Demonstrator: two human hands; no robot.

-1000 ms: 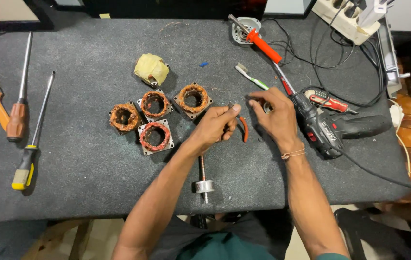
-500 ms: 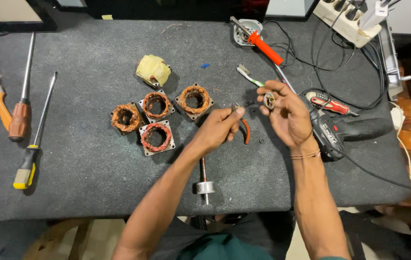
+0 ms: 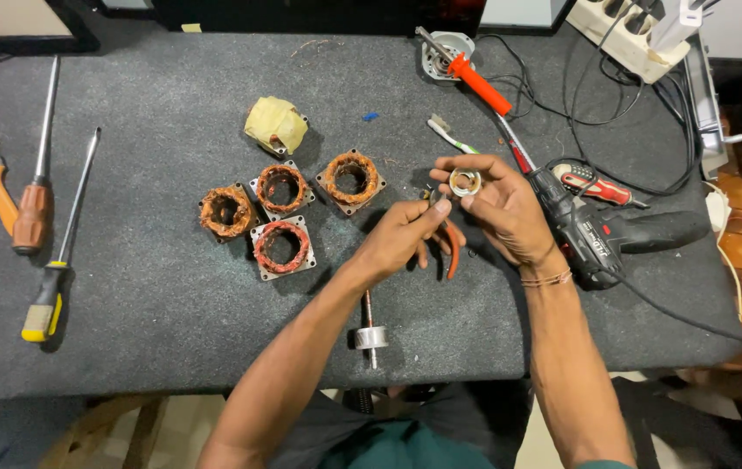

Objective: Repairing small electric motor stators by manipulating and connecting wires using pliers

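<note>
Your right hand (image 3: 497, 204) pinches a small metal ring (image 3: 464, 181) in closed fingers, above the counter (image 3: 145, 330) toward its far right. Your left hand (image 3: 405, 234) grips orange-handled pliers (image 3: 451, 247) just beside it.

Four stator coils (image 3: 282, 215) left of the hands, drill (image 3: 601, 233) right, rotor shaft (image 3: 371, 334) nearest the table edge.

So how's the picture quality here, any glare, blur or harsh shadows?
Head view: light is even and soft, with short shadows beside the four stators; the ring in the right hand shows a slight shine; both hands, the left hand included, look sharp; the table edges bow a little.
</note>
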